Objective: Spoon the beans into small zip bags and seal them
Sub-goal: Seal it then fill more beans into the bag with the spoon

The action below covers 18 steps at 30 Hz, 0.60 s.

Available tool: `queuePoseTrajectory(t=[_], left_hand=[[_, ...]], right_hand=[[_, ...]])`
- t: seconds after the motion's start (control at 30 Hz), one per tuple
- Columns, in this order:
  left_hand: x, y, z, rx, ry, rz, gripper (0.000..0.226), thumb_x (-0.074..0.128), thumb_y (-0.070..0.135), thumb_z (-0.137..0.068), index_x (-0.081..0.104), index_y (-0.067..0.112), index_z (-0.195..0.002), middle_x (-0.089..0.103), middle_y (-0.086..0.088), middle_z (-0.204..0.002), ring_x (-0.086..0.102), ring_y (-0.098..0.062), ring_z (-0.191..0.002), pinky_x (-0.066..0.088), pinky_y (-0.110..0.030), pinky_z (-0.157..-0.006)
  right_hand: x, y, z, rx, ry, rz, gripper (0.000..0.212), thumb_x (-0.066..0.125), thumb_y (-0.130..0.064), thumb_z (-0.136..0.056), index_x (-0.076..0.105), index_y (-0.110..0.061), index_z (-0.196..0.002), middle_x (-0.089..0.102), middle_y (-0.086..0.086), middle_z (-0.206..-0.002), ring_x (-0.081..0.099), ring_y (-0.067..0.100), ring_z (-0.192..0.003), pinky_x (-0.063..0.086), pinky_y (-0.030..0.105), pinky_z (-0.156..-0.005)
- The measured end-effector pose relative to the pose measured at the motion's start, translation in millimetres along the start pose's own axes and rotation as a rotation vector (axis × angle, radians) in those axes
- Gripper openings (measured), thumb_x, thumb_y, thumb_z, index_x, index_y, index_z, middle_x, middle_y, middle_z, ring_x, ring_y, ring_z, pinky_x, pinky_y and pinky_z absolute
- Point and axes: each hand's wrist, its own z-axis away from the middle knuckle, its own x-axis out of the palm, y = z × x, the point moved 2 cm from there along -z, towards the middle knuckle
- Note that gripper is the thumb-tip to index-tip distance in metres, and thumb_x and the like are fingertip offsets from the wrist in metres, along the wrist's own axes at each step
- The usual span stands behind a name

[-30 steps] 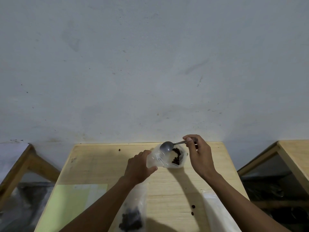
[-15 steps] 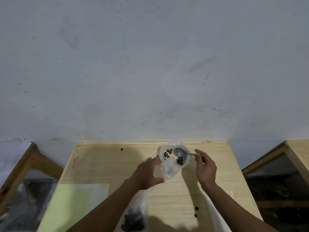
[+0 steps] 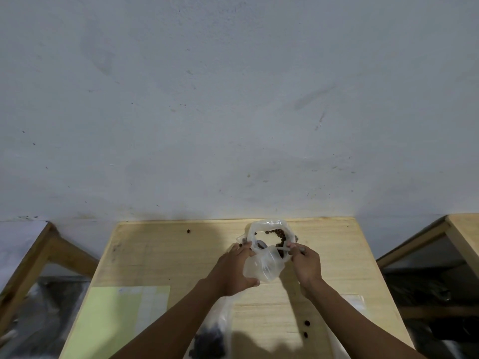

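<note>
A large clear plastic bag of brown beans (image 3: 278, 233) stands open at the far middle of the wooden table (image 3: 160, 255). My left hand (image 3: 234, 270) grips a small clear zip bag (image 3: 264, 268) just in front of it. My right hand (image 3: 305, 264) pinches the handle of a metal spoon (image 3: 282, 248); its bowl dips into the big bag and is mostly hidden behind plastic. Another small bag with dark beans (image 3: 210, 343) lies on the table near its front edge, partly under my left forearm.
A pale green sheet (image 3: 108, 320) covers the table's front left. Loose beans (image 3: 306, 323) lie at the front right and one bean (image 3: 188, 231) at the far left. More clear plastic (image 3: 355, 300) lies at the right. Wooden frames stand on both sides; a grey wall is behind.
The spoon went from above the small bag down into the big bean bag. My left hand lowered the small bag toward me. The camera view tilted down slightly.
</note>
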Motion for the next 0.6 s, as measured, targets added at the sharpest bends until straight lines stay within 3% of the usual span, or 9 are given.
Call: queuePoseTrajectory(t=[0.17, 0.3, 0.47, 0.6], left_hand=[[0.8, -2.8, 2.1, -0.007, -0.011, 0.003, 0.089, 0.073, 0.047, -0.076, 0.028, 0.021, -0.148, 0.026, 0.007, -0.158, 0.010, -0.023, -0.149, 0.021, -0.039, -0.117], [-2.5, -4.9, 4.0, 0.000, 0.008, -0.010, 0.082, 0.073, 0.047, -0.077, 0.034, 0.022, -0.145, 0.024, 0.007, -0.159, 0.014, -0.022, -0.148, 0.022, -0.038, -0.117], [-9.3, -10.4, 8.8, -0.043, 0.091, -0.058, 0.078, 0.069, 0.051, -0.078, 0.037, 0.024, -0.143, 0.048, 0.006, -0.142, 0.043, -0.016, -0.131, 0.035, -0.032, -0.107], [-17.3, -15.4, 9.7, -0.113, 0.157, -0.107, 0.070, 0.065, 0.054, -0.076, 0.039, 0.031, -0.137, 0.057, 0.006, -0.125, 0.056, -0.018, -0.110, 0.043, -0.034, -0.093]], right_hand=[[-4.9, -0.3, -5.6, 0.143, -0.009, -0.075, 0.025, 0.052, -0.007, -0.093, 0.075, -0.014, -0.088, 0.060, 0.000, -0.073, 0.049, 0.014, -0.066, 0.042, 0.027, -0.064], [-17.1, -1.8, -12.1, 0.162, 0.050, -0.080, 0.023, 0.053, -0.007, -0.092, 0.075, -0.011, -0.084, 0.057, 0.003, -0.070, 0.046, 0.016, -0.060, 0.040, 0.029, -0.059], [-32.0, -21.0, -11.1, 0.056, 0.130, -0.139, 0.023, 0.048, -0.004, -0.095, 0.071, -0.004, -0.094, 0.060, 0.006, -0.075, 0.049, 0.017, -0.066, 0.042, 0.028, -0.062], [-38.0, -48.9, -3.2, -0.063, 0.150, -0.150, 0.026, 0.046, -0.005, -0.095, 0.070, -0.010, -0.086, 0.059, 0.005, -0.079, 0.048, 0.016, -0.066, 0.042, 0.027, -0.063]])
